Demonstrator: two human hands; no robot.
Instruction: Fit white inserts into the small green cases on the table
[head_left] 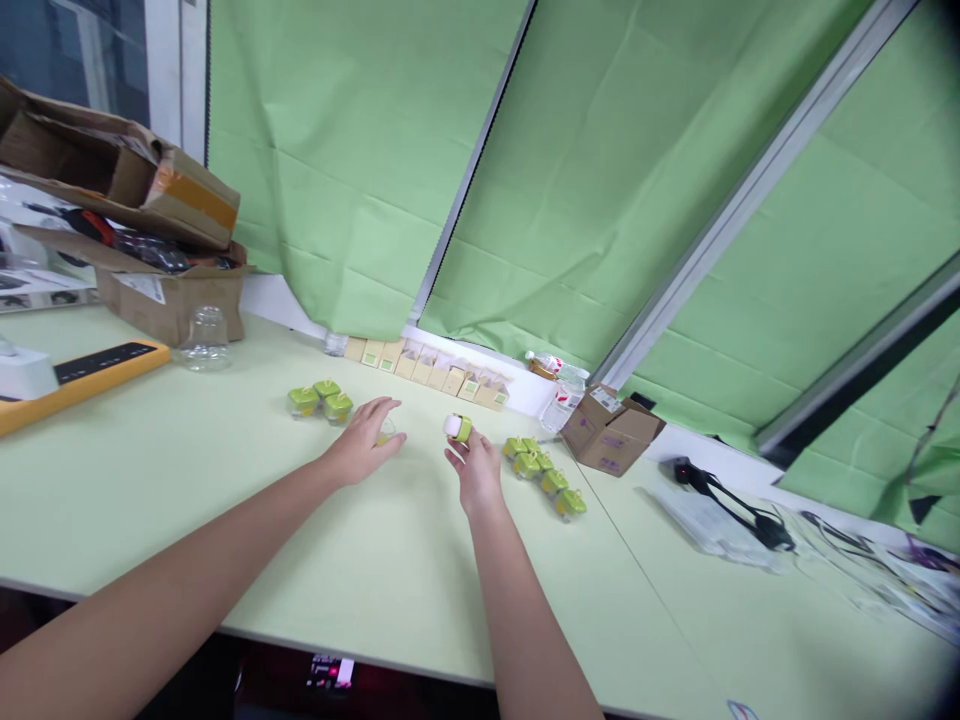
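Note:
My right hand (480,475) is closed around a small green-and-white container (457,428), held by its green side a little above the table, white part facing left. My left hand (363,445) hovers with its fingers spread and holds nothing. Just behind its fingers, partly hidden, lies a small clear and yellowish thing (386,432) I cannot make out. To the left stand several little clear containers with green lids (303,398). A similar group of green-lidded containers (554,482) stands in a slanting line right of my right hand.
A row of small tan boxes (420,363) lines the table's back edge. Behind right are a clear bottle (562,402) and a cardboard box (611,432); cables (739,510) lie farther right. At left are cardboard boxes (169,298), a clear jar (206,340) and an orange-edged power strip (90,375).

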